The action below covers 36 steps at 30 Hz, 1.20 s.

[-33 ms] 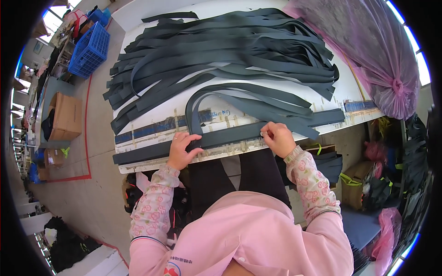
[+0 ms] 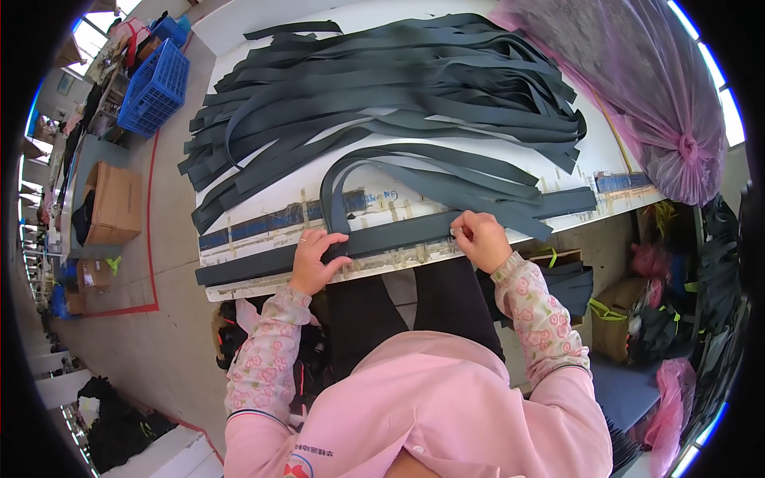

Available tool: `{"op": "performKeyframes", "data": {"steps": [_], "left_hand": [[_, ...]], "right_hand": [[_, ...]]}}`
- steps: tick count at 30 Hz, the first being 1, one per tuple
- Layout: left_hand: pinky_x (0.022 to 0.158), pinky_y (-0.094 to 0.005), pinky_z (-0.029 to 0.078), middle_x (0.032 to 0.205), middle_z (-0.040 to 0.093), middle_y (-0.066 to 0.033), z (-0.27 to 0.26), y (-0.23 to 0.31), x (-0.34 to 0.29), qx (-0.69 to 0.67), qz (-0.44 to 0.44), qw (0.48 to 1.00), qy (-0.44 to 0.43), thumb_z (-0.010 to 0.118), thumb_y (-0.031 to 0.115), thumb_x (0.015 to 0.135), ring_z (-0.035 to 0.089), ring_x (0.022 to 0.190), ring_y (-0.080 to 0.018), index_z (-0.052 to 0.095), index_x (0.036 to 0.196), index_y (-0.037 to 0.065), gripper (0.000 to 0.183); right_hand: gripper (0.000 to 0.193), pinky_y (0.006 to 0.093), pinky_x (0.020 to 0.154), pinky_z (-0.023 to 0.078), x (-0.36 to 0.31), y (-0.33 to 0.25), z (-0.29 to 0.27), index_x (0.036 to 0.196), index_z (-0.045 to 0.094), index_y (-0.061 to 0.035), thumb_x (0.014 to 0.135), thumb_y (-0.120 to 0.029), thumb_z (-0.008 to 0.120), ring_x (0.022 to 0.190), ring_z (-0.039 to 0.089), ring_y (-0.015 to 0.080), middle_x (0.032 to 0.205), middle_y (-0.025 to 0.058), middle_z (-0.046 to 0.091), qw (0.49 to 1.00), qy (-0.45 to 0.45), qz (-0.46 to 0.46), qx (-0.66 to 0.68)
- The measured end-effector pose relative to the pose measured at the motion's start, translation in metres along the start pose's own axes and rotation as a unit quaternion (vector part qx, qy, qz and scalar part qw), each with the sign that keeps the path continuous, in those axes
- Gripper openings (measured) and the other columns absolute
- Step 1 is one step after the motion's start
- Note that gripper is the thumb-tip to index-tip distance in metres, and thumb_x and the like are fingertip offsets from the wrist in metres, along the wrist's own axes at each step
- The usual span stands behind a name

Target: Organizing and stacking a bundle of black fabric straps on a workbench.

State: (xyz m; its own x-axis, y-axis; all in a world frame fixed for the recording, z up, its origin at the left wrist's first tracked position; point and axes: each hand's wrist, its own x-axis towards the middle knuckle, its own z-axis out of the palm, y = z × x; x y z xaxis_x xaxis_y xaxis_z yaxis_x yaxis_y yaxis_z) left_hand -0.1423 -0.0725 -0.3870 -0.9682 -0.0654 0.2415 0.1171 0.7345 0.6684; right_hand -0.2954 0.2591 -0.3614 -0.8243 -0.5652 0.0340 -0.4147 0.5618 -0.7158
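A long dark grey-green fabric strap [image 2: 402,237] lies along the near edge of the white table, marked there with tape strips. My left hand [image 2: 317,259] is closed on it, fingers on top and thumb at the near side, where another strap curves down to the hand. Farther right on the same strap, my right hand [image 2: 482,240] has its fingers curled in a pinch; a small pale bit shows at the fingertips, too small to name. Beyond my hands, a few looped straps [image 2: 446,163] arch to the right. A big pile of similar straps [image 2: 382,88] covers the table's middle.
A pink translucent plastic bag [image 2: 645,88] bulges over the table's right side. Below on the right are a cardboard box [image 2: 617,319] and more hanging straps [image 2: 717,279]. Left of the table stand a blue crate [image 2: 155,89] and a brown carton [image 2: 115,203].
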Motion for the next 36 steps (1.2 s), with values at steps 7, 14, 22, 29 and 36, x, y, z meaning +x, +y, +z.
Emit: {"op": "performKeyframes", "data": {"steps": [7,14,22,29,36], "left_hand": [[0.084,-0.0397,0.046,0.092,0.059,-0.0082,0.001,-0.001,0.0,0.005,0.001,1.0,0.006,0.086,0.02,0.067,0.055,0.093,-0.0297,0.072,0.106,0.012,0.042],[0.083,-0.0394,0.046,0.092,0.059,-0.0082,0.0,-0.001,-0.001,0.014,0.011,1.0,0.014,0.086,0.02,0.068,0.055,0.092,-0.0295,0.072,0.106,0.012,0.042],[0.083,-0.0396,0.046,0.093,0.059,-0.0081,0.001,-0.002,0.001,0.018,0.013,1.0,0.014,0.085,0.02,0.069,0.054,0.091,-0.0297,0.072,0.105,0.012,0.04],[0.08,-0.0406,0.047,0.091,0.058,-0.0109,-0.001,0.004,0.001,0.033,0.028,0.999,0.021,0.083,0.014,0.071,0.054,0.089,-0.032,0.072,0.103,0.009,0.034],[0.083,-0.039,0.045,0.092,0.059,-0.0103,0.007,-0.002,0.0,-0.024,0.04,0.998,0.042,0.073,0.01,0.083,0.054,0.089,-0.0311,0.068,0.116,0.006,0.033]], "right_hand": [[0.005,0.0418,0.084,0.047,-0.001,0.0,0.004,0.088,0.065,-0.0067,0.084,-0.009,0.064,0.074,0.062,0.0328,0.067,0.0099,0.065,1.0,0.01,-0.02,-0.019],[0.005,0.0419,0.085,0.047,-0.002,0.002,0.008,0.088,0.064,-0.0065,0.083,-0.008,0.064,0.073,0.062,0.0328,0.067,0.0103,0.065,0.999,0.029,-0.025,-0.015],[0.01,0.0358,0.068,0.051,0.004,-0.004,-0.015,0.095,0.065,-0.0032,0.086,-0.008,0.063,0.061,0.062,0.0237,0.067,0.01,0.064,0.99,-0.017,0.085,0.115],[0.027,0.0378,0.067,0.053,-0.004,-0.045,0.025,0.11,0.066,-0.0041,0.084,-0.013,0.062,0.069,0.069,0.0255,0.074,0.0125,0.068,0.981,-0.126,-0.007,0.146],[0.054,0.0384,0.067,0.051,0.042,-0.05,0.02,0.133,0.052,-0.0024,0.082,-0.012,0.064,0.072,0.068,0.028,0.072,0.0124,0.068,0.95,-0.282,0.0,0.134]]}}
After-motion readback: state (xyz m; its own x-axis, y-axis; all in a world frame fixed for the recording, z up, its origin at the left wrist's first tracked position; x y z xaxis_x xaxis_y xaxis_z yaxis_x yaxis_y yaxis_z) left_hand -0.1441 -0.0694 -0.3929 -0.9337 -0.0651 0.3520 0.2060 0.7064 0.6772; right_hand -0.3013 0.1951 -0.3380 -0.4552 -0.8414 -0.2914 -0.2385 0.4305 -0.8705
